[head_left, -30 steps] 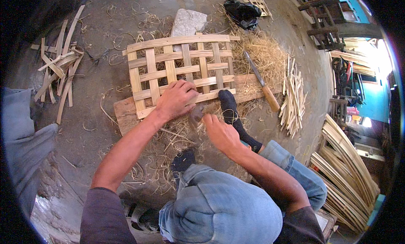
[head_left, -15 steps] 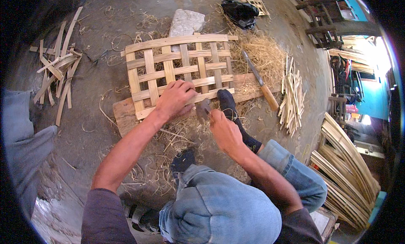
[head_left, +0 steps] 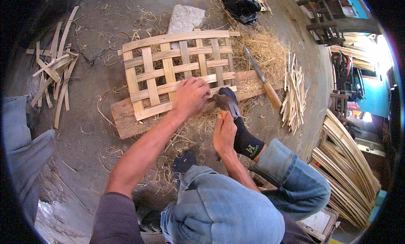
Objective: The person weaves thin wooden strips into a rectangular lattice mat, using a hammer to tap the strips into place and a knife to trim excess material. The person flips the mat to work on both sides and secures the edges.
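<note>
A woven lattice panel of pale bamboo strips (head_left: 169,71) lies over a wooden board (head_left: 123,119) on the ground. My left hand (head_left: 190,95) rests at its near edge, right of the middle, fingers curled down and pinched at the strip; what they grip is hidden. My right hand (head_left: 225,132) is wrapped round the orange handle of a claw hammer, its dark metal head (head_left: 228,104) just right of my left fingertips. My dark-socked foot (head_left: 244,136) reaches the panel's near right corner, partly behind the hammer.
A knife with a wooden handle (head_left: 272,95) lies right of the panel, beside shavings (head_left: 268,54) and a pile of thin sticks (head_left: 294,96). Behind stand a stone block (head_left: 185,18) and a black plastic bag (head_left: 241,8). Loose strips (head_left: 63,69) lie left; long slats (head_left: 346,159) are stacked right.
My left hand has slid right along the panel's near edge. The hammer, blurred and lower before, is now raised and turned, with its head further right.
</note>
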{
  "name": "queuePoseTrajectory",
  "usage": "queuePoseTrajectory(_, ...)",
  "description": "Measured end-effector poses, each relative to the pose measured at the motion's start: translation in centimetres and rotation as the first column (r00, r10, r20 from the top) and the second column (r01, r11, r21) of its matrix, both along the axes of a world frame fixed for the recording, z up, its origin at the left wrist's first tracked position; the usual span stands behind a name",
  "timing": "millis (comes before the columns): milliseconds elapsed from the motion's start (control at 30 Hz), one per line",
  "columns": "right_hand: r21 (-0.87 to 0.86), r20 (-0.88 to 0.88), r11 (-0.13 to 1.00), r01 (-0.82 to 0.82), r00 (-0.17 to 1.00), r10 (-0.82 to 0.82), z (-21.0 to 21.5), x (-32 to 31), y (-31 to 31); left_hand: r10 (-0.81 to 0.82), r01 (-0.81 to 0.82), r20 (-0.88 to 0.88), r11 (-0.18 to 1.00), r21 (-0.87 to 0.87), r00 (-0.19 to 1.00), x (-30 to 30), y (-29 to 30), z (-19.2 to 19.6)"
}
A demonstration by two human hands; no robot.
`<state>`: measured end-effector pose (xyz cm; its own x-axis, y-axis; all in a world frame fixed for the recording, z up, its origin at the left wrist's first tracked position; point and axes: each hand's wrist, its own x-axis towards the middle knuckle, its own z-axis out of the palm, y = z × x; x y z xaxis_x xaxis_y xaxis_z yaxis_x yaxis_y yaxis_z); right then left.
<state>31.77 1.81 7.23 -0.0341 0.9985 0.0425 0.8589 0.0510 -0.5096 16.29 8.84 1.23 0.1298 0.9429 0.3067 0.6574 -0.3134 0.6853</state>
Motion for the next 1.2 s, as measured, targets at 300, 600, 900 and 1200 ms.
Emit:
queuePoseTrajectory(300, -0.001, -0.007, 1.0, 0.018, 1.0, -0.018, -0.2, -0.6, 1.0, 0.0, 0.0, 0.005, 1.0, 0.003, 1.0, 0.0, -0.1, -0.2)
queuePoseTrajectory(600, -0.069, 0.004, 0.993, 0.096, 0.995, -0.096, 1.0, -1.6, 1.0, -0.021, 0.019, -0.026, 0.998, -0.064, 0.999, -0.2, -0.1, 0.1)
queuePoseTrajectory(900, -0.067, -0.036, 0.995, 0.08, 0.996, -0.083, 1.8, -0.3, 1.0, -0.019, 0.014, -0.1, 0.999, -0.048, 0.995, -2.7, -1.4, 1.2)
queuePoseTrajectory(1200, -0.032, 0.086, 0.998, -0.059, 0.994, 0.062, 0.2, -0.2, 0.5, -0.102, 0.094, -0.198, 0.994, -0.053, 0.975, -3.0, -1.5, 1.1)
